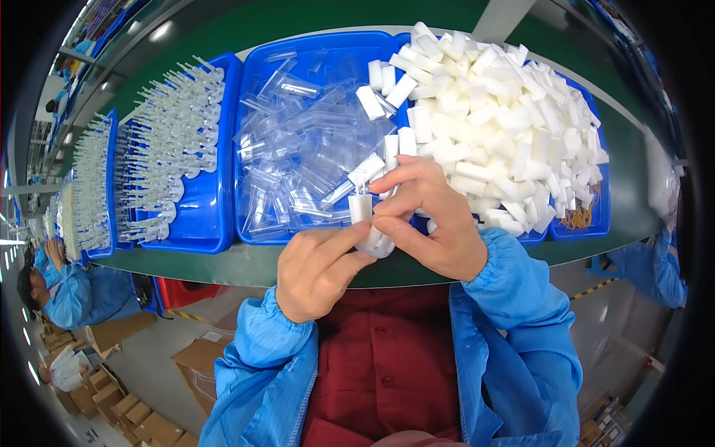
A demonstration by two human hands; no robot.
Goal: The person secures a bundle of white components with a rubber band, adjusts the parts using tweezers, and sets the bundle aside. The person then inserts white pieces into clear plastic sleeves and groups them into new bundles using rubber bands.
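In front of my chest, both hands are at one small white plastic part (377, 244) with a rounded base. A white foam block (360, 209) sits upright on it, and thin clear prongs show above the foam. My left hand (319, 270) is closed, its thumb and fingertips gripping the part low down from the left. From the right, my right hand (433, 216) is curled around the same part, thumb beside the foam and index fingertip close to the prongs. The fingers partly hide the base.
Ahead lies a blue tray (253, 63) of clear plastic pieces with some foam blocks. A heap of white foam blocks (499, 119) rises to its right, near yellow bands (577, 217). Pronged white parts (171, 127) stand in blue trays at left. Other people (82, 294) work at both sides.
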